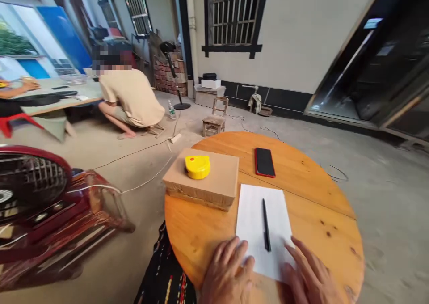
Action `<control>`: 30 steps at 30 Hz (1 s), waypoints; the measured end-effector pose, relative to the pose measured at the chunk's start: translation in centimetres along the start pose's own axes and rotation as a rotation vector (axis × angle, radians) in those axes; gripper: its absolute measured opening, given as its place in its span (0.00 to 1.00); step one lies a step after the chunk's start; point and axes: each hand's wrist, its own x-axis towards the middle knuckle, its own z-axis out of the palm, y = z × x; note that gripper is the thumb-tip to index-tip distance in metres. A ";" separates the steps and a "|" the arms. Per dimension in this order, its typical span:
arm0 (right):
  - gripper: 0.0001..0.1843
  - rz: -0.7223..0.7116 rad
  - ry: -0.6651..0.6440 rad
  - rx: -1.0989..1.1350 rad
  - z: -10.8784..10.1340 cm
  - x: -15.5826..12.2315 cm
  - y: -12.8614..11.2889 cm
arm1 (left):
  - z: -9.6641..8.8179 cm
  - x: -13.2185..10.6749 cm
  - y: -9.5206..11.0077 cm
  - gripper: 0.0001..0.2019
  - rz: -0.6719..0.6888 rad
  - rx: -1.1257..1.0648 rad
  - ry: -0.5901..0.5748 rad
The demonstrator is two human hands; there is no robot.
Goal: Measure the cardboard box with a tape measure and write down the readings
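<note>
A white sheet of paper (250,223) lies on the round wooden table (311,192), with a black pen (266,223) resting lengthwise on it. My left hand (228,272) is open, its fingertips touching the paper's lower left edge. At the lower right edge is my right hand (308,272), also open, fingers stretched toward the sheet and slightly blurred. Neither hand holds anything. Left of the paper sits a brown cardboard box (217,170) with a yellow tape measure (197,167) on top. Beyond the paper lies a phone (264,162) with a red edge.
A red electric fan (33,192) stands at the left. Further back, a person in a beige shirt (132,94) squats by another table (77,87). A small wooden chair (216,118), a plastic bottle (171,110) and a power strip (175,138) with cables are on the floor.
</note>
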 end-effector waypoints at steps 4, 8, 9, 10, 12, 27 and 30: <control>0.17 -0.003 -0.035 -0.038 -0.5 3.8 -2.4 | 0.1 -0.3 0.7 0.15 -0.123 -0.046 0.006; 0.17 -0.024 -0.170 -0.017 -0.5 5.2 -3.6 | -0.1 -0.4 1.0 0.18 -0.100 -0.021 -0.043; 0.16 -0.021 -0.183 -0.013 -0.6 5.2 -3.6 | -0.3 -0.2 0.9 0.18 -0.089 -0.006 -0.056; 0.16 -0.011 -0.187 -0.013 -0.6 5.2 -3.6 | -0.5 0.0 0.9 0.18 -0.080 0.007 -0.067; 0.15 0.015 -0.172 -0.019 -0.7 5.0 -3.4 | -0.7 0.6 0.8 0.19 -0.073 0.031 -0.078; 0.16 0.037 0.061 0.038 -0.5 3.7 -1.3 | -4.0 -0.5 -1.9 0.23 -0.070 -0.071 0.123; 0.16 0.031 0.064 0.136 -1.0 6.4 -2.4 | -7.6 -0.7 -6.3 0.25 -0.341 -0.028 0.194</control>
